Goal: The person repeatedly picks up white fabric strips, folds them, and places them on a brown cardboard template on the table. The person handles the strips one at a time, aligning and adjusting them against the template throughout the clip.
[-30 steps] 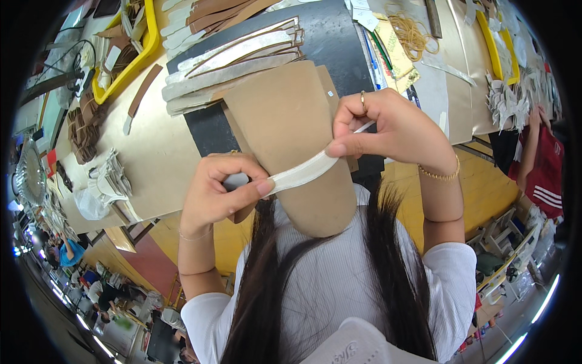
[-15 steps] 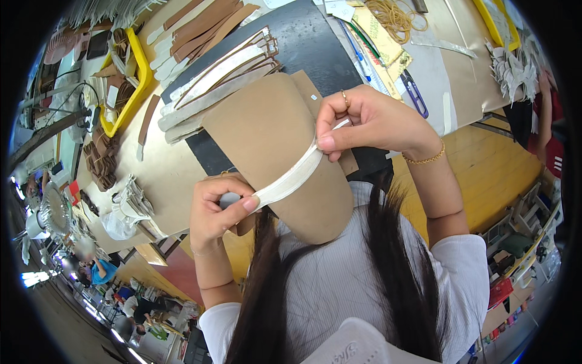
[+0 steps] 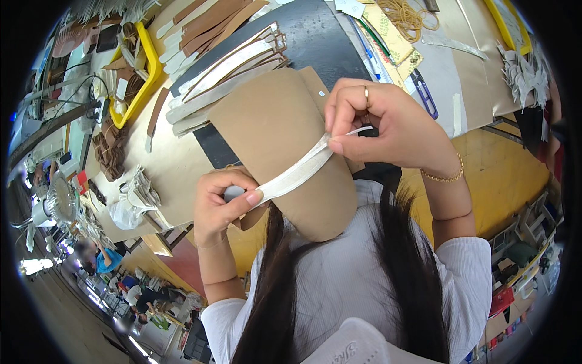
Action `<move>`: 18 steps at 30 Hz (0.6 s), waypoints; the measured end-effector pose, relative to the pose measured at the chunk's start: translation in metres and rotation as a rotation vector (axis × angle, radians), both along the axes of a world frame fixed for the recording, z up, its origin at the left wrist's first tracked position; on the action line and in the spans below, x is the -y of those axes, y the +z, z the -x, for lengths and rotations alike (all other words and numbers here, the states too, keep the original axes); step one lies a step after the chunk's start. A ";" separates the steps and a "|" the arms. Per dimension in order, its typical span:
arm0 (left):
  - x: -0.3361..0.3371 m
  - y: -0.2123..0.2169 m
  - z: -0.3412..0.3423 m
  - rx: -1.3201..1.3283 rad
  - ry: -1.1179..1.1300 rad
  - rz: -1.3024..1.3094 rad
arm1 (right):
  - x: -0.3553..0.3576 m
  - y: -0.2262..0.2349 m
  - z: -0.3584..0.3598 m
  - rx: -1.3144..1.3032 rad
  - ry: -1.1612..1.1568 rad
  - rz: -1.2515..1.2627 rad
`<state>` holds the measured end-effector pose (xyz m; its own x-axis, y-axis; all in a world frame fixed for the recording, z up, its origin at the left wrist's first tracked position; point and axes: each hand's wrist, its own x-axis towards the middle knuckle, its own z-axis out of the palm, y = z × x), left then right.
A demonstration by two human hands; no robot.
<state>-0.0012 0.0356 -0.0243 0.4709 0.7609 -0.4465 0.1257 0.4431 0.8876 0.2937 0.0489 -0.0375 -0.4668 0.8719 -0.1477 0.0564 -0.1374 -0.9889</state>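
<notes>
A white strip (image 3: 294, 178) runs slantwise across a large tan, rounded panel (image 3: 273, 115), which reaches over the table's near edge toward my chest. My left hand (image 3: 223, 197) pinches the strip's lower left end, thumb on top, at the panel's left side. At the strip's upper right end, my right hand (image 3: 379, 124) grips it between thumb and fingertips, and a thin white tail sticks out past the thumb. Part of another tan piece (image 3: 315, 85) shows behind the panel's right side. What lies under the panel is hidden.
Brown-edged white strips (image 3: 233, 79) lie stacked on a black mat (image 3: 321, 39) beyond the panel. Purple-handled scissors (image 3: 426, 97), pens and rubber bands (image 3: 405, 18) are at the far right. A yellow basket (image 3: 153, 67) and a bundle of brown strips (image 3: 110, 151) are on the left.
My right hand has turned slightly and shifted right along the strip's end, where a thin white tail now shows. The left hand keeps its pinch. The whole view has shifted a little.
</notes>
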 end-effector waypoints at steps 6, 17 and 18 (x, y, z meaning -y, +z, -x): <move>0.000 -0.001 0.001 0.034 -0.004 0.005 | -0.003 0.019 -0.001 -0.065 0.032 0.242; -0.001 -0.003 0.001 0.134 -0.016 0.038 | 0.001 0.013 0.003 -0.044 -0.026 0.275; -0.001 -0.006 0.002 0.139 -0.021 0.018 | 0.002 0.010 0.004 -0.059 -0.037 0.276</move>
